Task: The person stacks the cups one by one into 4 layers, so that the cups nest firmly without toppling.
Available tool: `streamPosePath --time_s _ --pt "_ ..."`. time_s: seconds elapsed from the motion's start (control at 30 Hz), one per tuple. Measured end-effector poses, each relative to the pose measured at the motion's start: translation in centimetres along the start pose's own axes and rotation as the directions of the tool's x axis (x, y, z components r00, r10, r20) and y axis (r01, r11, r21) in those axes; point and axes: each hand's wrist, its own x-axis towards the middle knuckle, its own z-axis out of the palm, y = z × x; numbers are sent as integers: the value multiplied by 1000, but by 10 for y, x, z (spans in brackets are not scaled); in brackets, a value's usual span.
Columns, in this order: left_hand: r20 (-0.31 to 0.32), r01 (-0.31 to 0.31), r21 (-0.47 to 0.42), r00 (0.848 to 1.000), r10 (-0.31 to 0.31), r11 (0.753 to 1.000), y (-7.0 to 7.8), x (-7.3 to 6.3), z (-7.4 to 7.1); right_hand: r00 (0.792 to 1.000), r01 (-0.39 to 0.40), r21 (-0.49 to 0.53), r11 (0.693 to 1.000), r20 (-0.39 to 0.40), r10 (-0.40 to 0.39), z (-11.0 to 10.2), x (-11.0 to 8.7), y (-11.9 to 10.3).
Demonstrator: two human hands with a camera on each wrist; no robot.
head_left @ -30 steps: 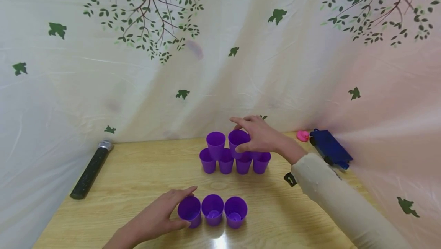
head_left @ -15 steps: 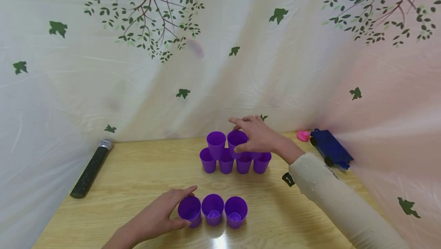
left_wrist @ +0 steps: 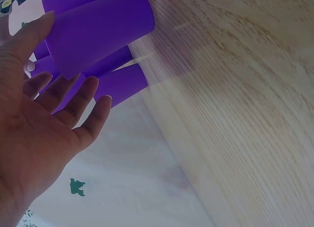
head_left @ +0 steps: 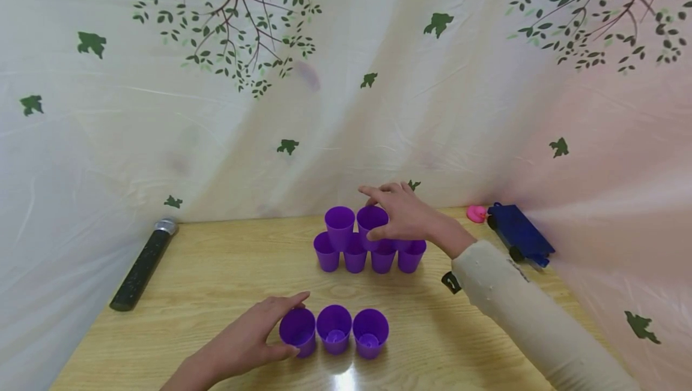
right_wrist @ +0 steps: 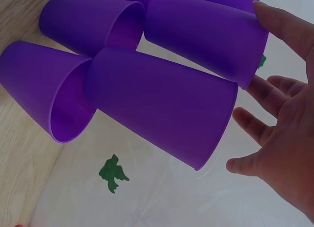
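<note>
Purple cups stand mouth up in the head view. Several form a lower row (head_left: 355, 256), with three more on top of them. My right hand (head_left: 408, 214) is at the middle upper cup (head_left: 369, 220); in the right wrist view, its thumb and forefinger lie at opposite sides of that cup's rim (right_wrist: 208, 38). The right upper cup (right_wrist: 162, 107) is mostly behind this hand in the head view. Nearer me, three cups stand in a row. My left hand (head_left: 251, 337) holds the leftmost one (head_left: 298, 334) between thumb and fingers, beside the middle cup (head_left: 333, 328) and the right cup (head_left: 370, 334).
A black microphone (head_left: 142, 271) lies at the left of the wooden table (head_left: 227, 271). At the back right are a pink rubber duck (head_left: 476, 214) and a dark blue toy vehicle (head_left: 519, 233). A white leaf-printed sheet (head_left: 216, 139) hangs behind the table.
The middle upper cup has shifted slightly left with my right hand, closer to the left upper cup. My left hand and the front row have stayed in place.
</note>
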Motion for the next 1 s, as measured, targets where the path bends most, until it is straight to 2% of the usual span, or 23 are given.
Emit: streamPosePath --time_s 0.23,0.53,1.0 --pt "25 26 -11 999 -25 1000 -2 1 0 1000 -19 1 1000 16 19 1 1 2" --pt "9 5 2 1000 -5 1000 -1 0 0 999 -45 -1 999 27 45 2 2 1" --pt "13 18 -2 1000 -18 1000 -1 1 0 998 -63 2 998 25 63 3 3 3"
